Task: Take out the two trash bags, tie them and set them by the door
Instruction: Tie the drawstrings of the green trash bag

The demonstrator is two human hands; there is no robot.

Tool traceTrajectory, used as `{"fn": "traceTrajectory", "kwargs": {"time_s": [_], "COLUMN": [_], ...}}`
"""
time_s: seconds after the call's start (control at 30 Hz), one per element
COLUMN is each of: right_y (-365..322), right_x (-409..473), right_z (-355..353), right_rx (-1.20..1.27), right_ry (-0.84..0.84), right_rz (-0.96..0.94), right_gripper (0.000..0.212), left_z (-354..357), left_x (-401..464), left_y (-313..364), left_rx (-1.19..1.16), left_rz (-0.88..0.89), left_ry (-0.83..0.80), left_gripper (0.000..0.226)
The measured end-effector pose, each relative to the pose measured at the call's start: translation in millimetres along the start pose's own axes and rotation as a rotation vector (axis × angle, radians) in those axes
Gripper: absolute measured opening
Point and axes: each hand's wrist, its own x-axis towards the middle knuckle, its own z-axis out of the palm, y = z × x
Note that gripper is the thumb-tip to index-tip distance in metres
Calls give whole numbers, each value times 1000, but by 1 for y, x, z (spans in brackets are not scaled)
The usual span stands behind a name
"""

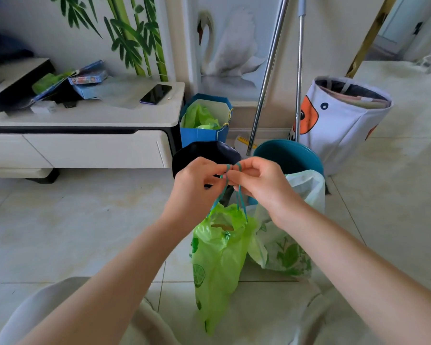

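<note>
**Green bag held up by its drawstrings**

Teal drawstrings [234,185] are pinched between both hands at the middle of the room. The left hand [197,181] and the right hand [261,180] meet fingertip to fingertip, each closed on a loop of the cord. Below them hangs the green trash bag [217,257], printed with lime slices, its mouth gathered. Just right of it, a white trash bag [291,245] with a leaf print slumps on the tiled floor [85,232]. Beyond the hands stand a black bin [204,153] and a teal bin [291,155]. Farther off, a blue paper bag [204,135] sits beside the white tabletop [110,115] on the left, where a phone [156,94] lies.
</note>
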Motion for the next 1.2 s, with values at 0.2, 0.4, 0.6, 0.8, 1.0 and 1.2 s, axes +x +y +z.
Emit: {"fn": "traceTrajectory", "kwargs": {"time_s": [0.2,0.4,0.6,0.8,1.0,1.2], "right_y": [4,2,-6,-7,-12,-4], "right_x": [5,5,-6,-6,0,-5], "right_z": [-10,-19,-7,-5,-19,-17], "right_rx": [-197,-404,-116,10,220,165], "right_ry": [-50,-105,-203,-146,-59,-85], "right_rz": [69,-127,-145,-167,-167,-201], "right_gripper": [8,12,13,18,18,18], "left_z": [4,17,69,101,104,107], "left_x": [2,1,-11,-28,-30,-33], "left_y": [-10,-51,-69,-91,-111,-119], "left_rx": [119,301,-12,-30,98,264], "left_rz": [-13,-237,-400,-373,-307,-195], "left_ry": [37,-530,-291,-45,5,-181], "left_gripper": [18,85,69,9,37,45]}}
